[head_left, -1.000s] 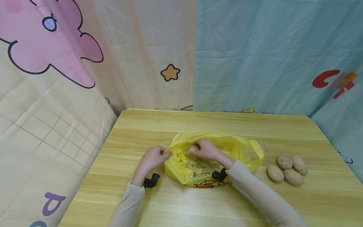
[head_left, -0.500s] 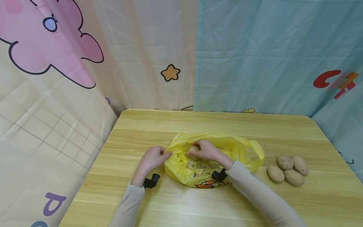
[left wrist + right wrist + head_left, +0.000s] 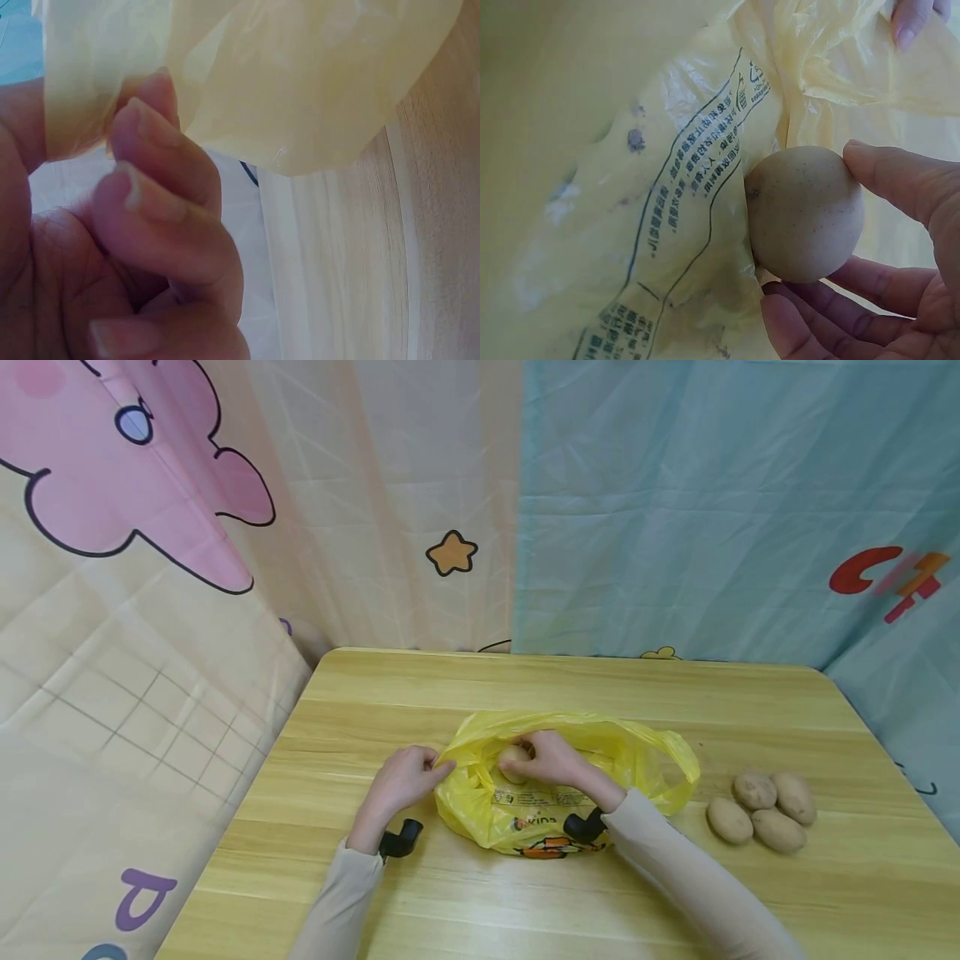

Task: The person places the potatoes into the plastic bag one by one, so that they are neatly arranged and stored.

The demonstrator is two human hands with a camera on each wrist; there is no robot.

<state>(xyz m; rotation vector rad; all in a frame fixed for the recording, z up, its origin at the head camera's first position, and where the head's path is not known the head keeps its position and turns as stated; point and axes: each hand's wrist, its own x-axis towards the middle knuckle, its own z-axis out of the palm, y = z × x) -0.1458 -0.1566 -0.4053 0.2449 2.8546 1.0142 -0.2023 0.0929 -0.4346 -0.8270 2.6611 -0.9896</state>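
Observation:
A thin yellow plastic bag [image 3: 480,827] lies on its side with its mouth spread wide. At the left edge of that mouth my left hand [image 3: 405,777] pinches the film between thumb and fingers. The left wrist view shows the film [image 3: 285,82] passing between the thumb and curled fingers. Inside the bag my right hand [image 3: 551,758] holds a potato [image 3: 806,214], its thumb on one side and its fingers beneath. Printed film lies against the potato in the right wrist view. Whatever lies deeper in the bag is hidden.
Several loose potatoes [image 3: 777,829] sit grouped to the right of the bag on the wooden table [image 3: 360,693]. A bag handle loop [image 3: 681,753] sticks out towards them. Printed curtains [image 3: 675,510] hang behind and beside the table. A black wrist mount [image 3: 402,838] is on each wrist.
My right hand and forearm have shifted very slightly to the right, still with the potato. The left hand keeps its hold on the bag's edge, and the loose potatoes stay put.

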